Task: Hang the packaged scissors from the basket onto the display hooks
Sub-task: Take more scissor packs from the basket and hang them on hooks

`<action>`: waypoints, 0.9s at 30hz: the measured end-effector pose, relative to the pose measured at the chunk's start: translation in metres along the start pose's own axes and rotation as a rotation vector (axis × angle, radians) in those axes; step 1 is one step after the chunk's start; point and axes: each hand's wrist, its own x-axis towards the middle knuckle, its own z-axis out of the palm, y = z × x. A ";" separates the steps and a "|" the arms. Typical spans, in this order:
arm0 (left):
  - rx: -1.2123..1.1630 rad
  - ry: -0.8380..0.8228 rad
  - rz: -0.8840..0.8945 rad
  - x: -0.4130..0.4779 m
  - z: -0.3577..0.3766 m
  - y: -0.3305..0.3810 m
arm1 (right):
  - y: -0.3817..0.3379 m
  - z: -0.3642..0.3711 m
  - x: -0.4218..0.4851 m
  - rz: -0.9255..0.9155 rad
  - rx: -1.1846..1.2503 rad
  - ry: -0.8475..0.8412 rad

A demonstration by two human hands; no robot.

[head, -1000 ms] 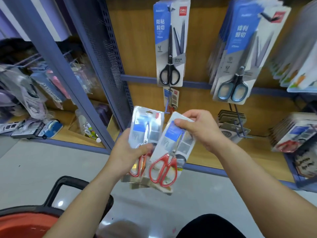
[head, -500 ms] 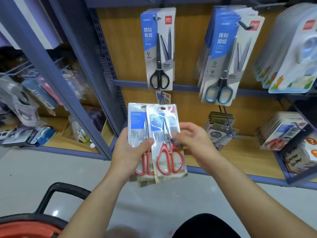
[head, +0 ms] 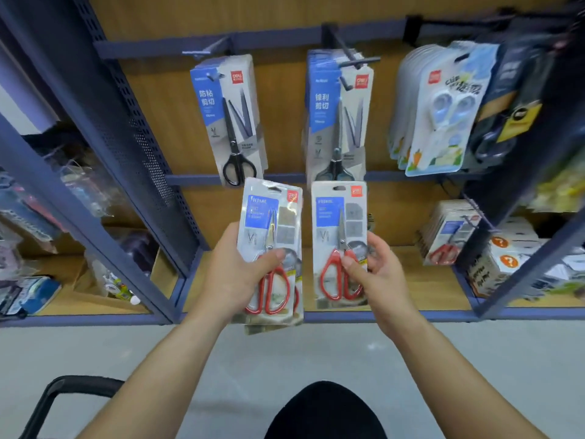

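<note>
Pre-hang step: left hand (head: 231, 277) clamped round the spare packs (head: 272, 229), right hand (head: 380, 277) pinching a single pack (head: 338, 223); next, probably thread its hang slot (head: 339, 187) onto the hook holding the matching red-handled packs (head: 449, 236).

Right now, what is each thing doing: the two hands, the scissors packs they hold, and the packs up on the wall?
Left hand: grips a stack of red scissors packs, upright, not hung.
Right hand: pinches a single red scissors pack, upright, apart from the stack, not hung.
Black scissors pack: hanging up.
Blue-card scissors packs: hanging in a bunch.
Basket: only its black handle shows.
</note>
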 end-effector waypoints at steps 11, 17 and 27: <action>0.002 -0.419 -0.058 -0.003 0.182 0.049 | 0.051 -0.185 -0.014 0.112 0.031 0.573; -0.022 -0.425 -0.156 0.001 0.237 0.017 | 0.077 -0.238 0.032 0.186 -0.047 0.548; -0.068 -0.476 -0.199 0.026 0.263 0.007 | 0.103 -0.264 0.082 0.129 -0.126 0.494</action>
